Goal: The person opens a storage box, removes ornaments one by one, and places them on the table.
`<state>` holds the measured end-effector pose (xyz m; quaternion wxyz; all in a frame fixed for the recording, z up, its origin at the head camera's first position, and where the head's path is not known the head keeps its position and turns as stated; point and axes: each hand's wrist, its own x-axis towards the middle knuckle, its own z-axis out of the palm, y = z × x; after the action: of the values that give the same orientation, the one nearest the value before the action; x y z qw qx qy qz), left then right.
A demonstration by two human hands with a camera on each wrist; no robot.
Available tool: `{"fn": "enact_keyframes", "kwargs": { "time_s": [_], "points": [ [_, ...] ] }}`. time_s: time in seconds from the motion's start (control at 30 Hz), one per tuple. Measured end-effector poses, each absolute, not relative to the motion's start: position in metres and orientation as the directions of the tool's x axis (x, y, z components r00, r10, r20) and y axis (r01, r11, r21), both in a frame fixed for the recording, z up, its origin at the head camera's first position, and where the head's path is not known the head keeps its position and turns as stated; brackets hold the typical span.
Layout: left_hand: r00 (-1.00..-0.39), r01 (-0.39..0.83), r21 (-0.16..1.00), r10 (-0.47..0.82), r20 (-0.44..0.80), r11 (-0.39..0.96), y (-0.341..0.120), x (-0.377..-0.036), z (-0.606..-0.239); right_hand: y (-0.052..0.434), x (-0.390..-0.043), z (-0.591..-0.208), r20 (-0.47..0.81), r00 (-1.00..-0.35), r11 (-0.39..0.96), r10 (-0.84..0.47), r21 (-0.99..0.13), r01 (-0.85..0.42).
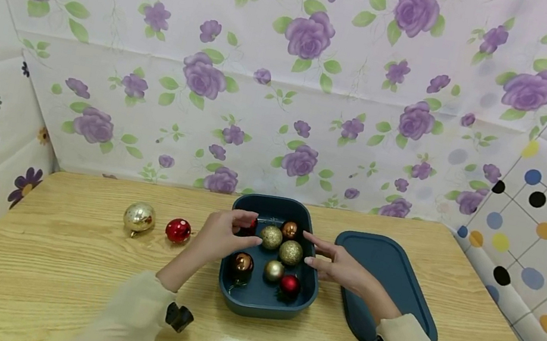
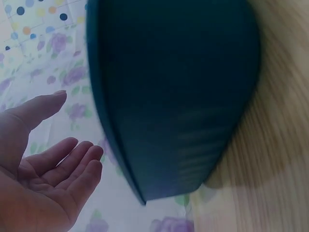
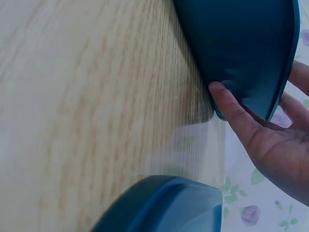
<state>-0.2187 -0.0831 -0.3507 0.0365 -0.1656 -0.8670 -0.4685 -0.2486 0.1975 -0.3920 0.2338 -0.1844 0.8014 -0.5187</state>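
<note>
The left hand (image 1: 227, 235) reaches over the left rim of a dark teal, round-cornered plastic box (image 1: 257, 299), fingers loosely spread and straight, holding nothing; its fingertips hang just over a small red ball that shows only as a sliver beneath them. In the left wrist view the palm (image 2: 38, 179) is open with the box's outer wall beside it. The right hand (image 1: 341, 266) lies at the box's right rim, fingers relaxed and extended toward the inside; the right wrist view shows its thumb (image 3: 231, 108) touching the box's outer wall, the other fingers going over the rim.

The box stands upright on a light wooden table (image 1: 73, 264), its mouth facing up and its long axis running away from the person. Inside it lie seven Christmas baubles: two glittery gold ones (image 1: 290, 252), one small copper one (image 1: 289, 229), one shiny bronze one (image 1: 242, 263), one smooth pale gold one (image 1: 273, 270), one red one (image 1: 289, 284), and the partly hidden red one under the left fingers.

Left of the box, well apart from it, two more baubles rest on the table: a shiny gold one (image 1: 139, 217) and, nearer the box, a red one with white dots (image 1: 178, 230). Just right of the box one flat teal lid (image 1: 386, 274) lies on the table, its long axis also running away from the person.
</note>
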Motion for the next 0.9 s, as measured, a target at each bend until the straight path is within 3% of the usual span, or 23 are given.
{"fn": "enact_keyframes", "kwargs": {
  "time_s": [0.17, 0.4, 0.73, 0.9],
  "points": [
    [-0.921, 0.369, 0.745, 0.329, 0.211, 0.555, -0.068, -0.219, -0.356, 0.198, -0.249, -0.393, -0.193, -0.824, 0.4, -0.533, -0.916, -0.044],
    [-0.875, 0.418, 0.665, 0.471, 0.112, 0.619, -0.049, -0.219, -0.364, 0.197, -0.249, -0.392, -0.192, -0.823, 0.392, -0.534, -0.919, -0.039],
    [-0.839, 0.464, 0.619, 0.54, 0.075, 0.634, -0.032, -0.221, -0.377, 0.198, -0.249, -0.393, -0.188, -0.824, 0.395, -0.534, -0.917, -0.046],
    [-0.849, 0.459, 0.588, 0.523, 0.071, 0.666, -0.026, -0.221, -0.382, 0.197, -0.248, -0.392, -0.183, -0.823, 0.397, -0.538, -0.916, -0.056]
  ]
}}
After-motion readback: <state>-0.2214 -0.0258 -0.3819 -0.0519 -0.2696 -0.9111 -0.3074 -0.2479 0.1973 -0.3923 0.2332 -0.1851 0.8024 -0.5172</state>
